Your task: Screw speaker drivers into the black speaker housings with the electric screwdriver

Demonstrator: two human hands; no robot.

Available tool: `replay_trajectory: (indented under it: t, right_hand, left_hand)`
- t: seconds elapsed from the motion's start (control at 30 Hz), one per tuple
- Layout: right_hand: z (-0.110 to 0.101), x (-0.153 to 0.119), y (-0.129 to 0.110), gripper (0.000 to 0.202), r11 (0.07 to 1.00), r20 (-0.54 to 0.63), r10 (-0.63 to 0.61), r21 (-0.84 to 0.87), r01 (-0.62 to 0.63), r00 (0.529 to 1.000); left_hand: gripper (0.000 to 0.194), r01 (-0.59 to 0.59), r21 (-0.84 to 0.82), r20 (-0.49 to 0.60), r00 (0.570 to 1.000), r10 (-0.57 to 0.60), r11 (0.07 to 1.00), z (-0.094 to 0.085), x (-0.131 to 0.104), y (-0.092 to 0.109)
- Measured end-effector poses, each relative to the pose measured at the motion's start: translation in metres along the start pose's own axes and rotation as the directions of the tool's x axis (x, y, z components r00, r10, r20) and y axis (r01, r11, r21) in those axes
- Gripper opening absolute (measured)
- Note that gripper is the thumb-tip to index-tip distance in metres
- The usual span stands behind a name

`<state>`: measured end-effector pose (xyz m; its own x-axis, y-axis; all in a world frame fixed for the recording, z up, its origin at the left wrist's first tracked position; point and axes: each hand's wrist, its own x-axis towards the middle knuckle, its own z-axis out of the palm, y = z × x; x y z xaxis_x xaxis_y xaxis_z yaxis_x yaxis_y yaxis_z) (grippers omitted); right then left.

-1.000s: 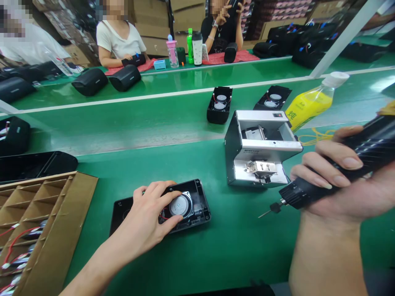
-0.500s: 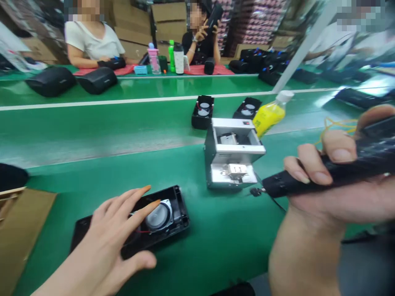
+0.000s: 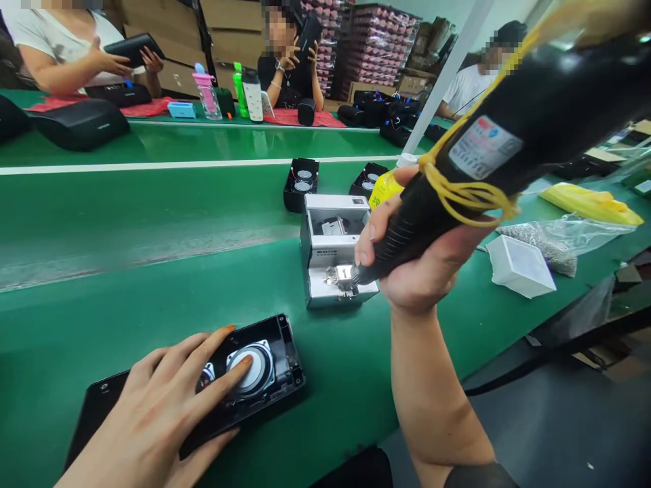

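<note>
A black speaker housing (image 3: pixel 292 376) lies slightly slanted on the green bench, its round silver-grey driver facing up. My left hand (image 3: pixel 167 386) spans its middle, the fingers spread across the top, the index fingertip over the driver and the thumb along the near side. In my right hand (image 3: pixel 432 244) is a black electric screwdriver (image 3: pixel 488 146) with yellow cord wound around it, tilted nose down. Its tip is at the front outlet of a grey-silver screw feeder (image 3: pixel 336 251); exact contact is hard to see.
Behind the feeder stand two speaker units (image 3: pixel 302 183) and a yellow-labelled bottle (image 3: pixel 385 186). On the right are a white box (image 3: pixel 523 268), a bag of screws (image 3: pixel 552 251) and a yellow bag (image 3: pixel 593 203). Co-workers (image 3: pixel 289 68) sit across the bench, beyond a slanted white post (image 3: pixel 442 81).
My right hand has brought the screwdriver up and left to the feeder's front. My left hand has settled onto the speaker housing. The camera view has turned right.
</note>
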<state>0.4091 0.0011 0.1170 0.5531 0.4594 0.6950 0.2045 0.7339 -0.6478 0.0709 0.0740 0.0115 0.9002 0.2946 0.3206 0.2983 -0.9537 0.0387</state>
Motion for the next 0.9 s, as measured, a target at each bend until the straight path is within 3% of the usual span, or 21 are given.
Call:
replay_trajectory:
  t: [0.2,0.4,0.6,0.7,0.83,0.9]
  right_hand:
    - [-0.005,-0.001,-0.001,0.046,0.992,-0.005,0.102,-0.077,-0.102,0.995]
    - [-0.005,-0.002,-0.006,0.062,0.985,-0.017,0.17,-0.034,-0.17,0.985]
    - [0.005,-0.006,-0.037,0.062,0.947,-0.037,0.302,0.128,-0.295,0.953]
    - [0.015,-0.001,-0.057,0.048,0.94,-0.027,0.321,0.132,-0.315,0.947]
    - [0.036,0.004,-0.064,0.048,0.914,0.037,0.376,0.146,-0.378,0.926]
    - [0.048,0.001,-0.056,0.046,0.888,0.169,0.396,0.18,-0.423,0.903]
  left_hand:
    - [0.06,-0.022,-0.057,-0.042,0.999,0.019,0.998,0.002,0.02,0.019]
    - [0.06,-0.072,-0.053,-0.042,0.997,0.07,0.996,-0.007,0.024,0.019]
    - [0.067,-0.037,-0.081,0.072,0.996,0.043,0.996,-0.012,0.017,0.018]
    - [0.064,-0.008,-0.101,0.105,0.994,0.019,0.995,-0.015,0.018,0.021]
    - [0.062,0.004,-0.121,0.127,0.992,0.011,0.993,-0.017,0.022,0.023]
    - [0.059,0.007,-0.127,0.121,0.993,0.008,0.992,-0.017,0.023,0.023]
